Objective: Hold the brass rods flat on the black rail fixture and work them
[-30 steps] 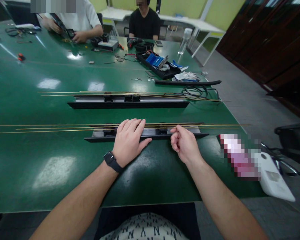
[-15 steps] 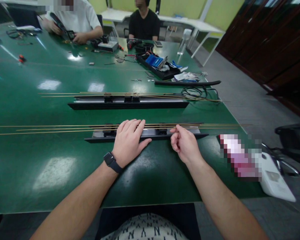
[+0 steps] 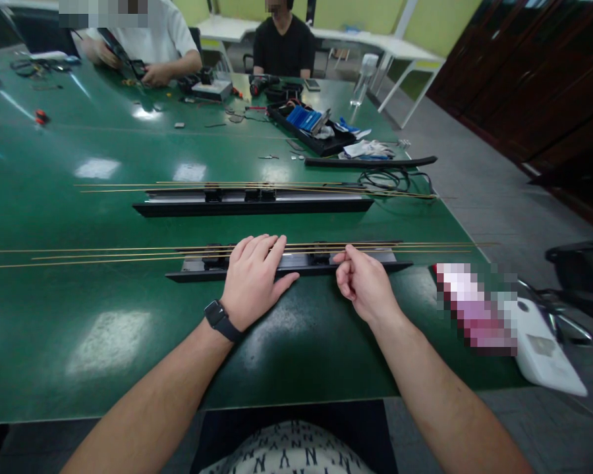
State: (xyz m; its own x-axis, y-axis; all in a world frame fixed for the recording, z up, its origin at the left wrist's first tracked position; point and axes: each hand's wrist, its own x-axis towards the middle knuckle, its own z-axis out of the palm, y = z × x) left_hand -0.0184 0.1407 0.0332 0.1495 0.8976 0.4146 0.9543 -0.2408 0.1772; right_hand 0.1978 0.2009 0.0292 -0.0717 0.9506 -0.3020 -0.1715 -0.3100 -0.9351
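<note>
A long black rail (image 3: pixel 375 262) lies across the green table (image 3: pixel 103 342) in front of me, with three thin brass rods (image 3: pixel 103 253) running along its top and out to both sides. My left hand (image 3: pixel 254 280) lies flat on the rail's middle, fingers stretched over the rods, a dark watch on the wrist. My right hand (image 3: pixel 363 283) is curled at the rail's right part, thumb and forefinger pinched on one brass rod.
A second black rail (image 3: pixel 252 205) with more brass rods lies farther back. Behind it are a black tray of parts (image 3: pixel 309 135), a coiled cable (image 3: pixel 390 179) and a clear bottle (image 3: pixel 363 82). Two people sit at the far edge. A white device (image 3: pixel 543 349) overhangs the right edge.
The left ends of the brass rods have shifted slightly toward the left. Both hands stay almost where they were; the right hand has edged a little up and left.
</note>
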